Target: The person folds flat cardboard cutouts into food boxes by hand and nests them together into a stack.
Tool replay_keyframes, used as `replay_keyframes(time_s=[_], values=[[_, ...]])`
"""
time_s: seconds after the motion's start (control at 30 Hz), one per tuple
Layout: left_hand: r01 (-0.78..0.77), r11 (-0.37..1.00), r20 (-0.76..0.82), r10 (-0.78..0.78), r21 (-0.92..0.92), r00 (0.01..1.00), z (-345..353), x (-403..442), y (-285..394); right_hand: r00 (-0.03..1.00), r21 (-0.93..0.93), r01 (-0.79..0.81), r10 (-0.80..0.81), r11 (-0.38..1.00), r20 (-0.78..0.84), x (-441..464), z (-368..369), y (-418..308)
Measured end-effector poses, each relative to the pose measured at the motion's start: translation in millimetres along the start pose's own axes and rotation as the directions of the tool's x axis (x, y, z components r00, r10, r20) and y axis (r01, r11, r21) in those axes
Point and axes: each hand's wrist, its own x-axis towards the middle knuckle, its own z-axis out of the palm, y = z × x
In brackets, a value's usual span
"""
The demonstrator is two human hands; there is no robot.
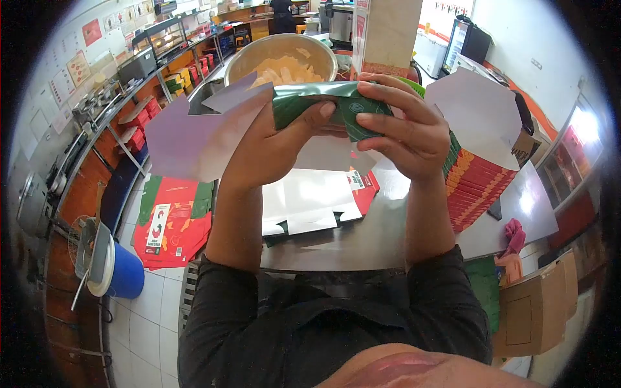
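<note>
Up in front of me is a partly folded cardboard food box, glossy green outside and white inside, with wide pale flaps spreading to the left. My left hand grips its left part, thumb pressed on the green panel. My right hand pinches the right end, fingers over the green side. Below the hands, an unfolded carton blank lies white side up on the metal table. Flat red and green cartons are piled at the left. A nested stack of red boxes stands close to my right forearm.
Behind the box is a large metal bowl of pale orange food pieces. A blue bucket stands on the floor at left. Brown cardboard boxes and a pink cloth are at right. A person in dark clothes is far back.
</note>
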Motion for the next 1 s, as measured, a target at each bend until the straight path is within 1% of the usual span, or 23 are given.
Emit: replay_keyframes(time_s=[0.07,0.1,0.13,0.2,0.27,0.3,0.37,0.4,0.47,0.5,0.6,0.63,0.67,0.7,0.73,0.77,0.8,0.83,0.87,0.9,0.93,0.97,1.0], values=[[-0.038,0.998,0.018,0.037,0.058,0.999,3,-1,0,0.999,0.137,-0.048,0.051,0.989,-0.012,-3,-4,9],[-0.066,0.988,0.052,0.059,0.141,0.997,4,0,0,0.997,0.205,-0.070,0.075,0.976,-0.015,-4,-7,11],[-0.097,0.970,0.086,0.080,0.222,0.993,4,0,2,0.997,0.205,-0.081,0.082,0.975,0.002,-5,-11,11],[0.002,0.971,0.070,-0.019,0.239,0.997,9,-2,16,0.995,0.206,-0.101,0.095,0.973,0.039,-5,-17,8],[0.092,0.991,0.014,-0.093,0.096,0.996,15,-3,10,0.998,0.064,-0.028,0.025,0.998,0.054,1,-13,0],[0.068,0.997,-0.008,-0.068,0.044,0.998,21,-3,4,0.998,-0.008,0.009,-0.009,1.000,0.063,4,-11,-3],[0.023,0.998,-0.048,-0.026,-0.053,0.998,30,-5,-8,0.997,-0.053,0.043,-0.039,0.998,0.073,3,-6,0],[0.020,0.997,-0.001,-0.020,-0.073,1.000,30,-5,-10,0.996,-0.076,0.061,-0.055,0.995,0.076,2,-4,1],[0.019,0.993,0.092,-0.009,-0.116,0.996,29,-4,-11,1.000,-0.058,-0.002,0.001,0.998,-0.010,2,-3,-2],[0.015,0.989,0.093,-0.001,-0.145,0.996,31,-4,-8,0.998,-0.046,-0.032,0.030,0.998,-0.051,2,-2,-4],[0.112,0.962,0.105,-0.089,-0.250,0.991,34,-3,-18,0.994,-0.114,-0.024,0.011,0.993,-0.108,2,3,-5],[0.132,0.964,0.109,-0.109,-0.230,0.988,34,-1,-24,0.994,-0.229,-0.014,-0.011,0.973,-0.105,1,4,-4],[0.152,0.966,0.113,-0.130,-0.210,0.985,35,2,-31,0.994,-0.342,-0.004,-0.032,0.940,-0.100,-1,5,-4],[0.148,0.957,0.107,-0.125,-0.248,0.986,36,2,-37,0.994,-0.450,0.007,-0.054,0.893,-0.091,-1,6,-4],[0.143,0.947,0.100,-0.119,-0.286,0.988,38,1,-43,0.999,-0.505,-0.021,-0.002,0.863,-0.045,-1,9,-8],[0.113,0.919,0.080,-0.090,-0.377,0.993,41,-3,-48,0.999,-0.560,-0.044,0.051,0.828,-0.002,0,15,-16],[0.055,0.884,0.012,-0.056,-0.464,0.998,46,-2,-53,0.994,-0.612,-0.062,0.107,0.788,0.036,1,20,-20],[-0.011,0.841,-0.056,-0.023,-0.540,0.998,51,-1,-59,0.986,-0.625,-0.025,0.122,0.780,0.112,-5,25,-17],[-0.018,0.811,-0.123,-0.066,-0.584,0.990,52,2,-55,0.991,-0.388,-0.114,0.134,0.915,0.026,-11,35,-11],[-0.027,0.780,-0.186,-0.115,-0.625,0.976,53,6,-49,0.984,-0.114,-0.175,0.170,0.978,-0.053,-16,47,-3],[-0.039,0.747,-0.245,-0.167,-0.664,0.955,53,9,-46,0.967,0.173,-0.205,0.227,0.963,-0.119,-19,53,1],[-0.079,0.771,-0.305,-0.154,-0.632,0.940,49,15,-51,0.965,0.328,-0.250,0.263,0.911,0.006,-16,44,-2],[-0.054,0.833,-0.302,-0.139,-0.551,0.943,46,17,-53,0.957,0.350,-0.271,0.291,0.896,-0.003,-15,42,-2]])
